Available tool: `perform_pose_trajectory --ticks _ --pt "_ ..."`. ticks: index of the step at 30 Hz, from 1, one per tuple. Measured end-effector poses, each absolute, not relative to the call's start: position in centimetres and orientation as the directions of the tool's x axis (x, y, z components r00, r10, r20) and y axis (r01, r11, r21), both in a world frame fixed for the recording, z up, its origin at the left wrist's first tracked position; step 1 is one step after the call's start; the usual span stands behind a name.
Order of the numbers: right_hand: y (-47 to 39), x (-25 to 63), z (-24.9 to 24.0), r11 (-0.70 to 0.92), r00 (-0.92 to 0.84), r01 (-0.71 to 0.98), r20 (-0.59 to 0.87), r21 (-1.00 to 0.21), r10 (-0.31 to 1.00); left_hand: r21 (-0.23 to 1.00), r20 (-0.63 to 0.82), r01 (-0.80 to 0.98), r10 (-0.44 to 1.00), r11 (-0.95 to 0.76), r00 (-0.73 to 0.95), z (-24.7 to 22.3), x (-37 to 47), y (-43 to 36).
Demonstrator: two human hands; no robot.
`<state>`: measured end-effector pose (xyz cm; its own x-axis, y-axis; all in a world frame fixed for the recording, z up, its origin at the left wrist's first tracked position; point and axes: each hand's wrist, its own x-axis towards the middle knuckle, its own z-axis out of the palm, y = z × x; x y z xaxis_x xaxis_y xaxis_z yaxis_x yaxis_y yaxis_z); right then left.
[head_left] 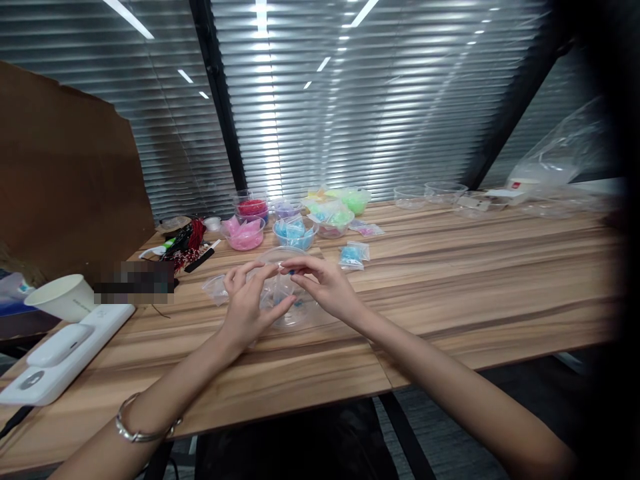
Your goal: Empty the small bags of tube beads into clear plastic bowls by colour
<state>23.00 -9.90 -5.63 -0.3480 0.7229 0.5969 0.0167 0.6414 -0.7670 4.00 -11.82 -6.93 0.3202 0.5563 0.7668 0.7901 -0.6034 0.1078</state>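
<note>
Fingers of the right hand [333, 291] pinch a small dark-blue piece [293, 272] above a clear round plastic bowl [290, 324] on the wood-grain table [465, 287], a position that would probably let the bowl catch a drop. The left hand [241, 308] meets it at the fingertips with its thumb apart, perhaps to steady the piece, though I cannot tell whether it grips anything. Pink packets [243, 235] and blue packets [295, 230] sit in separate clear bowls just beyond, seemingly sorted by colour.
</note>
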Motion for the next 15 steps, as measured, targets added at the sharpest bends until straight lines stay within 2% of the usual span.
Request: perform_pose_trajectory --ticks 15 --pt "-10.10 22.98 -5.49 0.659 -0.325 0.045 0.613 -0.750 0.720 0.162 0.732 0.755 0.590 -0.635 0.339 -7.08 3.94 -11.63"
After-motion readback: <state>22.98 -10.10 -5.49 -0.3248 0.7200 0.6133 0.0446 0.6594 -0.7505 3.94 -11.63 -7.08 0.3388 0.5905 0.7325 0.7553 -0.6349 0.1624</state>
